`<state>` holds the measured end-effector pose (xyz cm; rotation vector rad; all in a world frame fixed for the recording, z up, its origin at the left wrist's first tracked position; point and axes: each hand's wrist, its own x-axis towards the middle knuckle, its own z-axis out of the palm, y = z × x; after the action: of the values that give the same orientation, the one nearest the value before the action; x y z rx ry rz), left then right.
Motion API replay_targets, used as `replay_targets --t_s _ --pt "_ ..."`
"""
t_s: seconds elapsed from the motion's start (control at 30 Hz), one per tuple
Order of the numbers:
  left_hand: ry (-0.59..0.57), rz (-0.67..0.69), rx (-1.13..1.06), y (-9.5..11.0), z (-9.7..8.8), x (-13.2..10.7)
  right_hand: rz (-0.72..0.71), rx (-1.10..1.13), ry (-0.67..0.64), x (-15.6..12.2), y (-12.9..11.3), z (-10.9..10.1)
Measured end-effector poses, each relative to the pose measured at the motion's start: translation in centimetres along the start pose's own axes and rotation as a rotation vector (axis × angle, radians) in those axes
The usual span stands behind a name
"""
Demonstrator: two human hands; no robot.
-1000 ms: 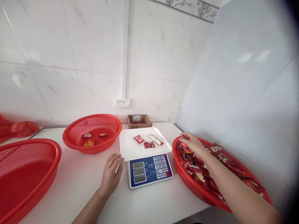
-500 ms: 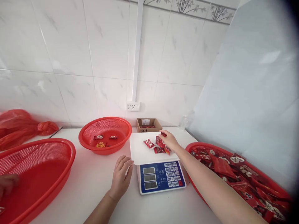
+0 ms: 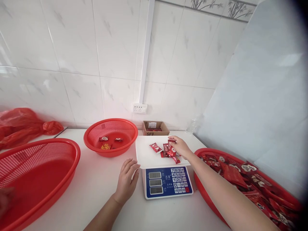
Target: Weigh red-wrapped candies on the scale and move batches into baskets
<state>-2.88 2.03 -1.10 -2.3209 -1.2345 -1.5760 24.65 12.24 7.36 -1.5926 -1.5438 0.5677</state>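
My right hand (image 3: 181, 147) is over the white pan (image 3: 146, 160) of a digital scale, its fingertips closed on a small red snack packet (image 3: 171, 141). Just below those fingers, several more red packets (image 3: 173, 152) lie in a loose pile, and a single packet (image 3: 156, 148) rests apart to their left. My left hand (image 3: 126, 179) hovers beside the pan's front left corner with fingers stretched and nothing in them. The scale's blue keypad panel (image 3: 168, 181) faces me; its display digits are too faint to read.
Right of the scale, a red basket (image 3: 202, 189) is heaped with red packets. Behind left, a red basket (image 3: 110, 122) holds several packets. Another person's blurred hand (image 3: 6, 199) is in the large left basket (image 3: 76, 154). A cardboard box (image 3: 158, 132) stands at the wall.
One more red packet now lies at the front of the pile under my right hand. That hand stays over the pan, and my left hand has barely moved. The view has shifted slightly.
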Motion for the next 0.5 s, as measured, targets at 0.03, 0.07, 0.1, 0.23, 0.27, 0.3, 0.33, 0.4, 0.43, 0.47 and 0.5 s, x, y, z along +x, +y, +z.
replay_targets --t_s 0.03,0.07,0.1,0.23,0.27,0.3,0.33,0.4,0.43,0.47,0.5 --pt "0.001 0.001 0.0 -0.01 0.0 0.0 0.009 -0.009 0.01 0.05 0.1 -0.07" --pt "0.002 0.001 0.0 -0.01 0.0 -0.01 0.021 -0.018 0.025 0.12 0.21 -0.12" --pt "0.003 0.001 0.0 -0.02 0.0 -0.04 0.034 -0.028 0.042 0.21 0.32 -0.15" --pt "0.001 -0.004 -0.01 -0.05 0.02 -0.2 0.06 -0.049 0.099 0.49 0.51 -0.01" --pt "-0.001 -0.006 -0.013 -0.06 0.02 -0.23 0.063 -0.052 0.106 0.5 0.49 0.07" --pt "-0.003 -0.006 -0.015 -0.06 0.02 -0.25 0.065 -0.056 0.11 0.49 0.44 0.15" --pt "-0.004 -0.004 -0.016 -0.06 0.01 -0.26 0.066 -0.061 0.114 0.46 0.38 0.21" --pt "-0.004 0.001 -0.013 -0.04 0.0 -0.23 0.064 -0.072 0.125 0.41 0.25 0.26" --pt "-0.004 0.003 -0.011 -0.03 -0.01 -0.2 0.06 -0.076 0.133 0.42 0.19 0.26" --pt "-0.002 0.005 -0.01 -0.02 -0.02 -0.18 0.054 -0.078 0.142 0.44 0.16 0.24" --pt "0.0 0.007 -0.009 -0.02 -0.03 -0.15 0.048 -0.078 0.15 0.48 0.15 0.21"
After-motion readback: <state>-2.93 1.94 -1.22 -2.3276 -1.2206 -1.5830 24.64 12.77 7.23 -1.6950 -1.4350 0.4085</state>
